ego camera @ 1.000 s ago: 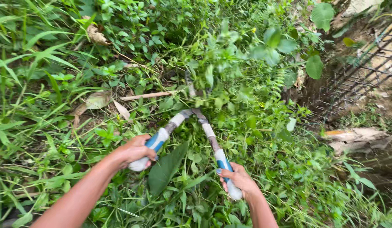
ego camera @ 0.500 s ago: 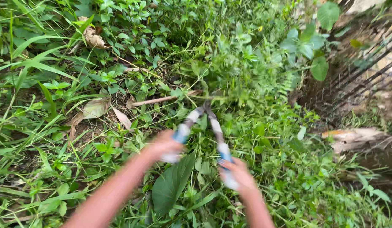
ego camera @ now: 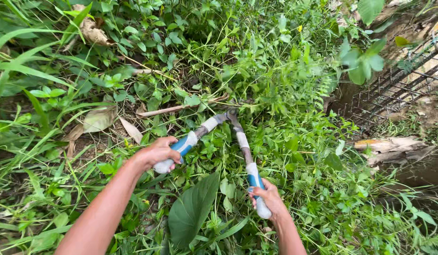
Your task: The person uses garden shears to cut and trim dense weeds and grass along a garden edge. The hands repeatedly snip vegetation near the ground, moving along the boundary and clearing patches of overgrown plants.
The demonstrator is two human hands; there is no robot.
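Green weeds point(ego camera: 285, 71) cover the ground; each hand, left hand point(ego camera: 157, 152) and right hand point(ego camera: 268, 198), grips shears point(ego camera: 228, 137), blades apparently buried.

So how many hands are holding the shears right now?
2: the left hand grips the left handle, the right hand grips the right handle. The blades are hidden in the weeds.

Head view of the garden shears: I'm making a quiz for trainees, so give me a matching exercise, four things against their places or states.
Things:
1. left hand
2. right hand
3. big dark green leaf
4. metal grid

Places or states:
A. upper right edge of the view
B. grips the nearer handle of the shears, lower right
C. lies between the two forearms
D. grips the handle spread out to the left

Pairs: 1-D, 2-B, 3-C, 4-A
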